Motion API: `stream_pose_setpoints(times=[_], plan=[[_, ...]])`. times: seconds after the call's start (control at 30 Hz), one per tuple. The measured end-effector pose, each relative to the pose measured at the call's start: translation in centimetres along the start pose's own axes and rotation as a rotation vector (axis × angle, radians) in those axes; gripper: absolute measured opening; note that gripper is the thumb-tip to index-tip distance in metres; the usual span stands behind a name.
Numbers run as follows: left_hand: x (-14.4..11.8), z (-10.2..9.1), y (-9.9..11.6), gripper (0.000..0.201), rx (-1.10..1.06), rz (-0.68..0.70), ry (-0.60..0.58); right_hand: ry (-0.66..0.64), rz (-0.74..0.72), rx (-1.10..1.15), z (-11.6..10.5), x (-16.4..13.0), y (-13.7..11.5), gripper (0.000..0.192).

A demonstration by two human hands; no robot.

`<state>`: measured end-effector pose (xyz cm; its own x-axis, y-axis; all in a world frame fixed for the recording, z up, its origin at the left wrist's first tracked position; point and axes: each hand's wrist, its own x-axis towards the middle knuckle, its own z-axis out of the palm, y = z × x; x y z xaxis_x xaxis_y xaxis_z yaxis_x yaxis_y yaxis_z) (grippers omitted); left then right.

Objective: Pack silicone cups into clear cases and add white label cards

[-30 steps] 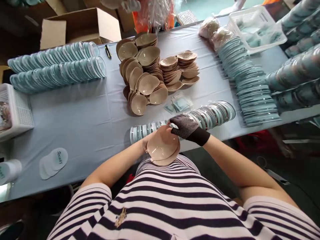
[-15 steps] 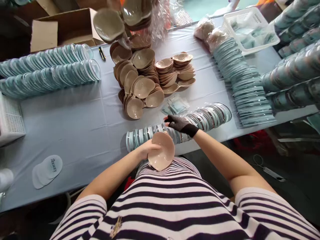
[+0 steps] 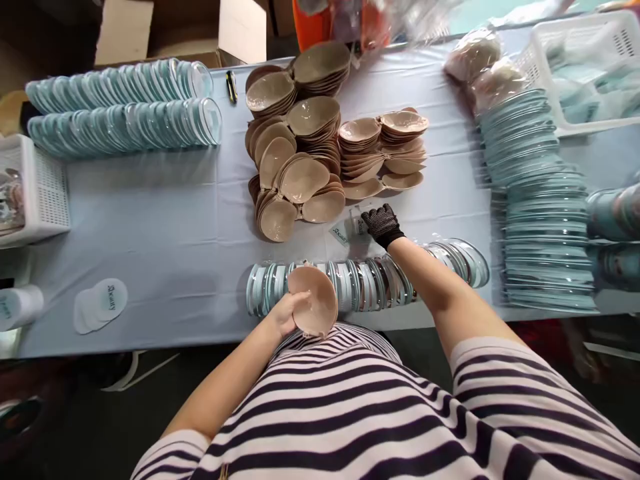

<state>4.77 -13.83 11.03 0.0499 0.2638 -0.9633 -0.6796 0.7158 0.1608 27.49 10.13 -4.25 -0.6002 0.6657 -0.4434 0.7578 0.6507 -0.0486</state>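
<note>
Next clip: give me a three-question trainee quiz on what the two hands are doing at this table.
1. True or false: the left hand holds a beige cup.
2. The gloved right hand reaches to: A) the white basket, B) the small packets beyond the row of clear shells, C) the pen.
3. Fill in: the cup pile lies on a pale ____ tablecloth.

Key: 1 true; 2 B; 3 blue.
</note>
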Motion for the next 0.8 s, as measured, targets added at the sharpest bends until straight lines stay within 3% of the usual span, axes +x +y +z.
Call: stream_pose_setpoints(times=[0.1, 0.2, 0.3, 0.4, 0.5, 0.53, 0.6, 0.7, 0.8], plan=[[0.7, 1.1, 0.4, 0.025, -0.056, -0.024, 0.033, 0.033, 0.012, 0.071, 0.3, -1.1, 0.3, 0.041], [1.3, 1.9, 0.8, 0.026, -0.058, -0.043, 0.018, 0.042, 0.084, 0.255, -1.0, -2.1, 0.3, 0.031], [1.6, 2.2, 1.3, 0.027, -0.048, 0.025, 0.048, 0.064, 0.190, 0.383, -4.3, -4.0, 0.2, 0.025], [1.7, 2.1, 1.6, 0.034, -0.051, 0.111, 0.008, 0.057, 0.210, 0.645, -8.2, -7.8, -1.3, 0.039], [1.5, 2.1, 1.6, 0.051, -0.101, 0.179, -0.193, 0.110, 0.130, 1.210, -10.9, -11.7, -6.0, 0.050], [1.4, 2.1, 1.5, 0.057, -0.117, 0.206, -0.255, 0.181, 0.112, 1.303, -11.3, -12.6, -8.2, 0.047], [1.0, 2.1, 1.1, 0.066, -0.116, 0.231, -0.333, 0.327, 0.110, 1.256, -11.2, -13.3, -12.6, 0.034], [0.6, 1.7, 0.4, 0.053, 0.006, 0.233, -0.288, 0.482, 0.233, 1.035, -9.5, -13.7, -17.7, 0.024], [0.5, 1.0, -0.4, 0.037, 0.080, 0.325, -0.111, 0.657, 0.381, 1.195, -7.2, -15.9, -20.9, 0.049]])
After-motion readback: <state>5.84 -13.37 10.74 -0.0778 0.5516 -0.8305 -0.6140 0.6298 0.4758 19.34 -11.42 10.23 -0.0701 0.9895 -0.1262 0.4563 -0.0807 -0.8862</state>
